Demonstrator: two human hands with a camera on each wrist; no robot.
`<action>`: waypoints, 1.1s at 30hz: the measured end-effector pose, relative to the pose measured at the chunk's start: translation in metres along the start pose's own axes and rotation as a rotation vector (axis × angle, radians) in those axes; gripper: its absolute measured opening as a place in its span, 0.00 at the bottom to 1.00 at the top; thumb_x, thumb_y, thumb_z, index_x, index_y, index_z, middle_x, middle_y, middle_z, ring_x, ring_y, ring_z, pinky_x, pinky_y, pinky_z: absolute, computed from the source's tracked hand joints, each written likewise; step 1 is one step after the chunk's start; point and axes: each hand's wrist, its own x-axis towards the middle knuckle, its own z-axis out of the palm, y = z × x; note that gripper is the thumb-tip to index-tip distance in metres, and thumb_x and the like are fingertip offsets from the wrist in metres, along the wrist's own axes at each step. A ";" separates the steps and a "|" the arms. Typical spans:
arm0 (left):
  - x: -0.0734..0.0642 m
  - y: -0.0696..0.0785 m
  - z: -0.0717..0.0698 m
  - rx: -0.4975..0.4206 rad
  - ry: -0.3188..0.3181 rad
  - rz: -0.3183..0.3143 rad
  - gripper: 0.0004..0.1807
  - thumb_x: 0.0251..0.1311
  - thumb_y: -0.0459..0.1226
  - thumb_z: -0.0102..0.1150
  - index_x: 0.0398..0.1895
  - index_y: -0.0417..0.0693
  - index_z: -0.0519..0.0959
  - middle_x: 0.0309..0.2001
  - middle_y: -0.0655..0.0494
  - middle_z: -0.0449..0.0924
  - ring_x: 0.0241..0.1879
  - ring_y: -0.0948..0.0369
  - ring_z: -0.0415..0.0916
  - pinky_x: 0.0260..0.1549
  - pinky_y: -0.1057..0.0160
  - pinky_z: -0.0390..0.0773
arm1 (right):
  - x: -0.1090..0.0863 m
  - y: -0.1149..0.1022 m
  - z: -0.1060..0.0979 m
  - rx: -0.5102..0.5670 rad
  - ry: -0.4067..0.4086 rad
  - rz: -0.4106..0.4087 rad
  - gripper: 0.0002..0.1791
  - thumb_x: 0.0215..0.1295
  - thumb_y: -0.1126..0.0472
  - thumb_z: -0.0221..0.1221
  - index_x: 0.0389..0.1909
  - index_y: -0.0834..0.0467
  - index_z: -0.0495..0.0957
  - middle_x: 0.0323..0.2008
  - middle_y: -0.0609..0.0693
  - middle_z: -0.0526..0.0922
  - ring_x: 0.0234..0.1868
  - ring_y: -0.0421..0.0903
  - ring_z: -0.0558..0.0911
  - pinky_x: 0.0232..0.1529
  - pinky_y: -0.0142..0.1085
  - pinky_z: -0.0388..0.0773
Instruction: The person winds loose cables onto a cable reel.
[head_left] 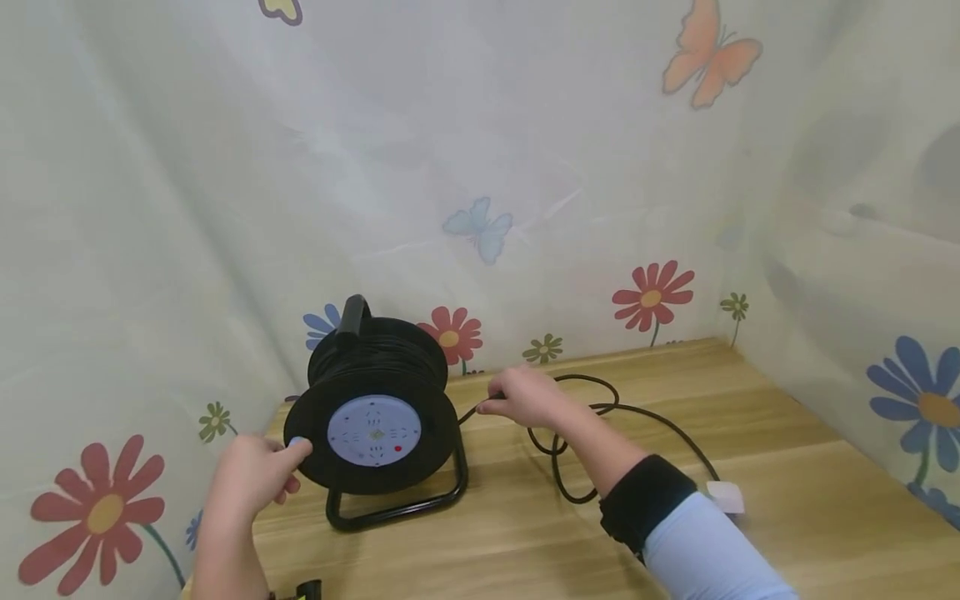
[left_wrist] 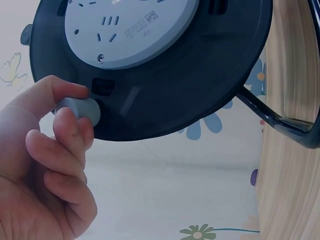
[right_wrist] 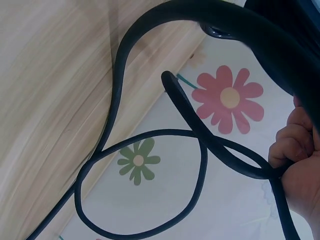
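A black cable reel (head_left: 315,408) stands on the left of the table, its round socket panel (head_left: 375,429) facing me. Thumb and fingers of my left hand (head_left: 253,473) pinch the grey crank knob (left_wrist: 86,109) near the edge of the reel's front disc. Right of the reel, my right hand (head_left: 528,397) grips the black cable (head_left: 663,422), which runs taut from the hand to the drum. Beyond that hand the cable lies in loose loops and ends by a white piece (head_left: 725,497). In the right wrist view, curled fingers (right_wrist: 295,137) close around the cable.
The reel rests on a black tubular stand (head_left: 405,510) and has a carrying handle (head_left: 352,318) on top. A wooden table (head_left: 525,533) lies beneath. Behind and beside it hangs a pale sheet (head_left: 555,150) printed with flowers and butterflies.
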 end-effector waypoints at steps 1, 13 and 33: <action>0.000 0.001 0.000 -0.016 0.005 -0.010 0.26 0.59 0.52 0.54 0.11 0.44 0.73 0.14 0.54 0.77 0.19 0.56 0.70 0.18 0.60 0.61 | 0.001 -0.001 0.000 0.007 -0.003 -0.004 0.17 0.64 0.45 0.60 0.18 0.46 0.75 0.13 0.40 0.67 0.15 0.38 0.65 0.19 0.33 0.62; -0.001 0.021 -0.002 -0.181 0.065 -0.108 0.28 0.61 0.55 0.51 0.18 0.41 0.78 0.15 0.52 0.77 0.20 0.56 0.72 0.20 0.59 0.62 | 0.015 -0.013 0.011 0.007 -0.059 -0.082 0.18 0.65 0.48 0.60 0.16 0.48 0.73 0.13 0.41 0.66 0.16 0.39 0.65 0.20 0.32 0.62; -0.006 0.037 0.009 -0.259 0.217 -0.101 0.32 0.62 0.60 0.49 0.18 0.42 0.80 0.16 0.50 0.78 0.24 0.55 0.71 0.22 0.58 0.65 | 0.023 -0.023 0.020 0.003 -0.126 -0.109 0.18 0.66 0.51 0.59 0.16 0.47 0.75 0.14 0.40 0.70 0.17 0.38 0.68 0.22 0.32 0.65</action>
